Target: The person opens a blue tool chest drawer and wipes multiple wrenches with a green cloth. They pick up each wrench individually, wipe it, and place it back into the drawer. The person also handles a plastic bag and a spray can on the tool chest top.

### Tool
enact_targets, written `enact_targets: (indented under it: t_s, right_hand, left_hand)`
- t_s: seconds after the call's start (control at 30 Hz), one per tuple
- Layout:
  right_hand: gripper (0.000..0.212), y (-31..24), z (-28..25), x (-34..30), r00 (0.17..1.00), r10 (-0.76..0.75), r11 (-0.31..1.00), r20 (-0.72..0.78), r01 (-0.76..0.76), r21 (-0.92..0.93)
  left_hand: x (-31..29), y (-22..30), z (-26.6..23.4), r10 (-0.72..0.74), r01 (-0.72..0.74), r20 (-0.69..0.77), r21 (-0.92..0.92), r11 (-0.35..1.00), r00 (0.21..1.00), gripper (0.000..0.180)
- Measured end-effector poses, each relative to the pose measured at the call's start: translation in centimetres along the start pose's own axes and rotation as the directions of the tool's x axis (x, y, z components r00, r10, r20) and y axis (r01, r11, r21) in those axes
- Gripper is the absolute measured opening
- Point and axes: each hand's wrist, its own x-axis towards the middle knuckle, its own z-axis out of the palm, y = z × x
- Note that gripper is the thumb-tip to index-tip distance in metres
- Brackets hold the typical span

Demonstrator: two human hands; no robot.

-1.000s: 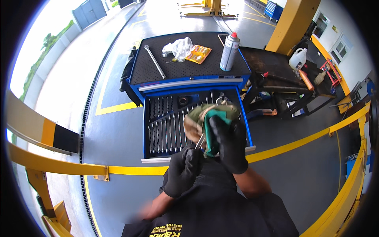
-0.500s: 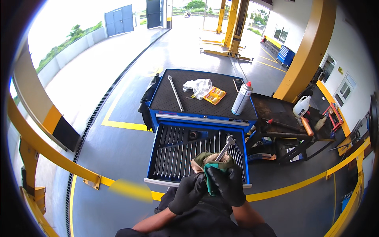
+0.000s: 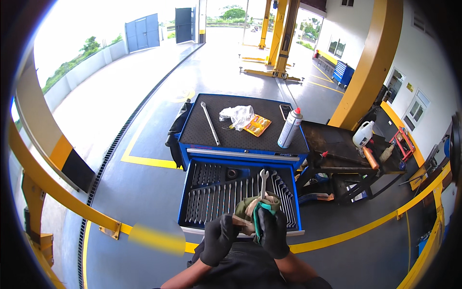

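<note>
Both my hands wear black gloves above the open drawer. Wrapped in a camouflage cloth with a green part point(image 3: 250, 208), a combination wrench point(image 3: 263, 182) stands almost upright with its open-end jaw showing. My right hand point(image 3: 273, 234) is closed around the cloth and the wrench's lower end, which is hidden. On the other side, my left hand point(image 3: 219, 239) is closed with its fingertips at the cloth's left edge. Under them, the drawer point(image 3: 199, 228) holds rows of wrenches point(image 3: 219, 200) in a dark tray, with bent ring wrenches point(image 3: 285, 197) at the right.
On the blue tool chest's black top point(image 3: 192, 123) lie a long steel bar-like tool point(image 3: 210, 124), a clear plastic bag point(image 3: 237, 116), a yellow packet point(image 3: 257, 125), a phone point(image 3: 286, 111) and a spray can point(image 3: 289, 128). A dark workbench point(image 3: 322, 139) stands right, with a white jug point(image 3: 363, 134). Yellow rails curve around me.
The wrench has turned from leaning right to nearly upright. My left hand has shifted left, farther from the right hand. The view has tilted slightly.
</note>
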Motion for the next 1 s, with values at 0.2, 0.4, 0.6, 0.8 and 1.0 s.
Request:
enact_targets:
  t_s: [0.2,0.4,0.6,0.8,1.0]
  right_hand:
    - [0.021,0.2,0.2,-1.0,0.953,0.015,0.991,0.301,0.025,-0.128]
    - [0.028,-1.5,1.7,0.2,0.852,0.067,0.997,0.520,-0.037,-0.067]
    - [0.031,0.7,0.7,-0.1,0.948,-0.016,1.000,0.317,0.011,0.017]
    - [0.028,5.1,-0.1,-1.4,0.995,-0.025,0.998,0.097,0.030,-0.047]
    - [0.032,3.6,-0.5,-0.9,0.990,-0.057,0.984,0.125,0.077,-0.158]
  left_hand:
    - [2.3,3.5,1.2,0.072,-0.057,0.064,-0.210,0.976,0.995,0.039]
    - [2.3,3.6,-0.9,-0.093,0.036,-0.124,-0.397,0.917,0.988,0.040]
    - [2.2,1.1,-0.2,0.118,-0.154,-0.111,-0.429,0.890,0.987,0.033]
    - [2.0,0.0,1.0,0.239,-0.259,-0.102,-0.310,0.915,0.966,0.023]
    - [1.7,-0.3,1.1,0.342,-0.352,-0.118,-0.076,0.933,0.932,0.023]
